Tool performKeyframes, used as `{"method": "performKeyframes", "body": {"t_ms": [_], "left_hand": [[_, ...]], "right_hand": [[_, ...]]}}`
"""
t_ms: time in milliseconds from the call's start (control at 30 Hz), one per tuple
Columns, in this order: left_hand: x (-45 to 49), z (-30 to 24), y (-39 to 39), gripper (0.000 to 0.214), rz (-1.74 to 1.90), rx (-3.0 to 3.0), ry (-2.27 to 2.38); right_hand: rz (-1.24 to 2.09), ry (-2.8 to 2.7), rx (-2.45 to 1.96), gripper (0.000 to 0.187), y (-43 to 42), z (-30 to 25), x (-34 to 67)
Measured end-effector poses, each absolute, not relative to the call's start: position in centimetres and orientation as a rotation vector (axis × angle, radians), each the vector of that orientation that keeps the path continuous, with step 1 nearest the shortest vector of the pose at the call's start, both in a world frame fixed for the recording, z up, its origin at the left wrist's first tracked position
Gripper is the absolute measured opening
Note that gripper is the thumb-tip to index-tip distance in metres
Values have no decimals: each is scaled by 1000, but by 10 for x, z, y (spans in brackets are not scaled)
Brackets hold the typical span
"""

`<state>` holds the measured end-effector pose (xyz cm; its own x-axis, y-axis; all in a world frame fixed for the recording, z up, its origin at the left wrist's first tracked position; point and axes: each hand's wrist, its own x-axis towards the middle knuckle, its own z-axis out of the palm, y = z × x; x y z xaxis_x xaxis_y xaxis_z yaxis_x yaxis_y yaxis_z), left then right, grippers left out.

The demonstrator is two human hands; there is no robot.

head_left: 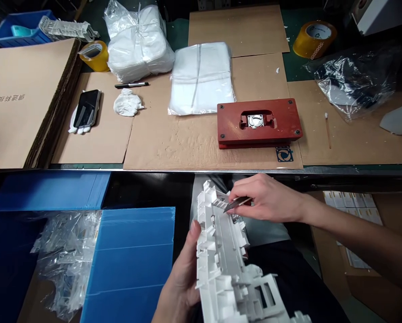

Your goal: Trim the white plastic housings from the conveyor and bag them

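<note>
Well to the left of the left hand, a clear bag of small plastic pieces lies among blue corrugated sheets. Far beyond it, on the cardboard-covered desk, a phone rests on a white glove. The left hand is closed round the near-left edge of a white moulded plastic part, thumb lying up along its side. The part is held below the desk's edge, tilted, its far end raised toward the right hand. Beyond both hands, a flat stack of white bags lies on the desk. A small blade touches the part's far end, tip pointing left. Beyond the right hand, a red fixture block sits flat on the desk, a metal insert in its recess. The right hand pinches the blade between thumb and fingers, drawn narrow. Far to its right, a cotton swab lies on the cardboard.
</note>
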<state>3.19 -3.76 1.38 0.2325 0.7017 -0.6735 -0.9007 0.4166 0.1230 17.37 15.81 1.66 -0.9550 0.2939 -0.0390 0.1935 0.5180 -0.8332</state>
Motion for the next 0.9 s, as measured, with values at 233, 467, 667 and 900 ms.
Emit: {"method": "performKeyframes", "body": {"t_ms": [233,467,667,900], "left_hand": [[29,8,-25,52,1199,-310,602],[26,-3,-15,76,1133,-130,435],[27,6,-12,72,1072,-131,481],[26,12,-5,65,1050,-240,692]], "right_hand": [[1599,-2208,-915,19,150,6,190],[1546,-1827,-1266,34,146,-17,236],[847,-1988,-1641,49,173,-20,276],[251,-1972,-2014,36,264,-34,321]]}}
